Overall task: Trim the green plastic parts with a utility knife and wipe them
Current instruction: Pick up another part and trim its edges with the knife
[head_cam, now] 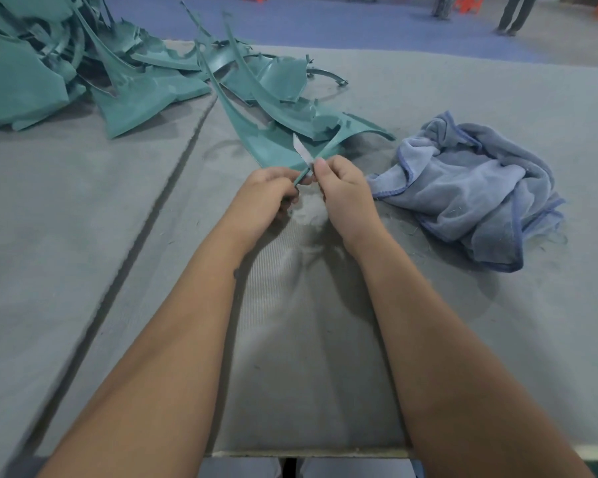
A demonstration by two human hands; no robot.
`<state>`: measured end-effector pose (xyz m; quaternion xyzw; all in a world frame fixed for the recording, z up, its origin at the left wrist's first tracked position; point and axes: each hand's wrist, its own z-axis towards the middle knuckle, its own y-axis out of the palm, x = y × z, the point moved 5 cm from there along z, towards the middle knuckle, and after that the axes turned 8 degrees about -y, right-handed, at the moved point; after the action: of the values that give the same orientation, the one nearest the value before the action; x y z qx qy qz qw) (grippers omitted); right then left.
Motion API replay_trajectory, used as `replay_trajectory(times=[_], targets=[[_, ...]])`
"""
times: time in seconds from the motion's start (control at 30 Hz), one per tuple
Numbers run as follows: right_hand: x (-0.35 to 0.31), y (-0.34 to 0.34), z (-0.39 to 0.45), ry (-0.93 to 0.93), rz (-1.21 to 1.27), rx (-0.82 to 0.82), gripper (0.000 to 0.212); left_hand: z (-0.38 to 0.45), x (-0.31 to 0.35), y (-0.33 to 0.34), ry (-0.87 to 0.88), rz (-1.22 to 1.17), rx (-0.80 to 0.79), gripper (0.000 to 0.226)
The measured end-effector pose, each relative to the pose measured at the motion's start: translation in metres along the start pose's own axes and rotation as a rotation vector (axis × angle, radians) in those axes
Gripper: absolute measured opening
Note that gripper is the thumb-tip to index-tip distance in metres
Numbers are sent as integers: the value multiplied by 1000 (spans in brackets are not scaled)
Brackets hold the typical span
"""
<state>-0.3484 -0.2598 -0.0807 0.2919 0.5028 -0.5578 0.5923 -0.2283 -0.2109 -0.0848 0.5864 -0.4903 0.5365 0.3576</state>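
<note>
Trimming is underway: the left hand (268,188) is gripping a green part (256,139), the right hand (342,191) is gripping the knife (301,148); the pile (49,74) and cloth (470,188) are waiting.

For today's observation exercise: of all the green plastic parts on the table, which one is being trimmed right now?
The green part nearest the person, its thin tip pinched by the left hand while the right hand holds the knife blade against it. The others lie untouched in piles behind.

Teal-green plastic parts (256,139), blue towel (470,188), grey ribbed mat (428,81).
</note>
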Motion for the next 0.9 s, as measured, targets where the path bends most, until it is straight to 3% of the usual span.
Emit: replay_trajectory(times=[0.13,0.27,0.4,0.53,0.7,0.9], targets=[[-1,-2,0,16,50,-5,27,-4,1,3,60,3,-159,30],[-2,1,-4,50,180,-76,24,0,1,1,77,42,-124,29],[-4,8,-6,91,193,-182,29,1,0,0,33,-157,-163,14],[-10,13,-11,79,167,-272,29,-4,3,7,103,-231,-293,28],[-13,9,-12,94,186,-295,32,-7,3,11,100,-343,-392,24],[-6,7,-11,112,218,-296,40,-1,-2,8,71,-382,-359,25]])
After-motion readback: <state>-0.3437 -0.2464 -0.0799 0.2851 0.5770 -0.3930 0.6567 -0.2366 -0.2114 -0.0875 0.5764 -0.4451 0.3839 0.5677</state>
